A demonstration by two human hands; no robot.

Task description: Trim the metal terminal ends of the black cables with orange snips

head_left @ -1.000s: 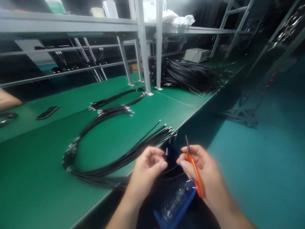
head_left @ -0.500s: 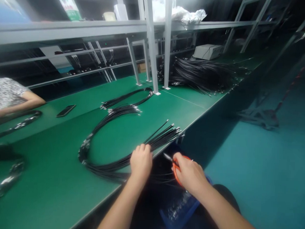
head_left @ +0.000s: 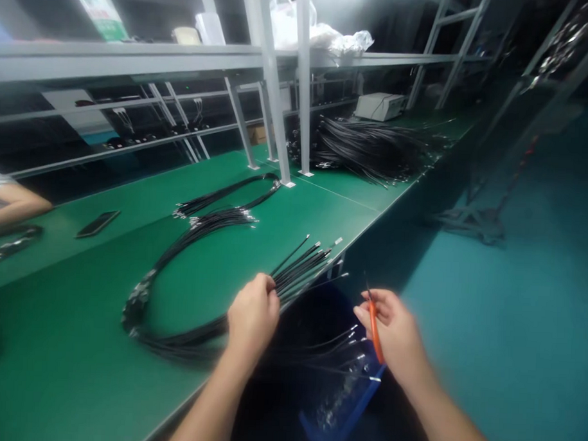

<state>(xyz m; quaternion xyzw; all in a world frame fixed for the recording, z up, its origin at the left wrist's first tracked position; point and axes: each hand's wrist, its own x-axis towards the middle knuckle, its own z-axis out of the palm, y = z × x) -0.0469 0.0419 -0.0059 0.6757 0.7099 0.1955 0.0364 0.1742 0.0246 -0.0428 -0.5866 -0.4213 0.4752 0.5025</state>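
My left hand is closed around part of a bundle of black cables at the bench's front edge. The cable ends with pale tips fan out to the right of it, and several more hang over the edge below. Out past the edge, my right hand holds orange-handled scissors with the blades pointing up, apart from the cables. The bundle curves left and back over the green bench in a wide arc.
Beneath the hanging ends is a blue bin with small clear bits. Another cable loop, a phone and a large cable pile lie on the bench. Shelf posts stand behind. A co-worker's arm rests at left.
My right hand has moved right, away from the cables, and the scissors have turned upright. More cable ends now hang below the edge. The whole view has shifted slightly.
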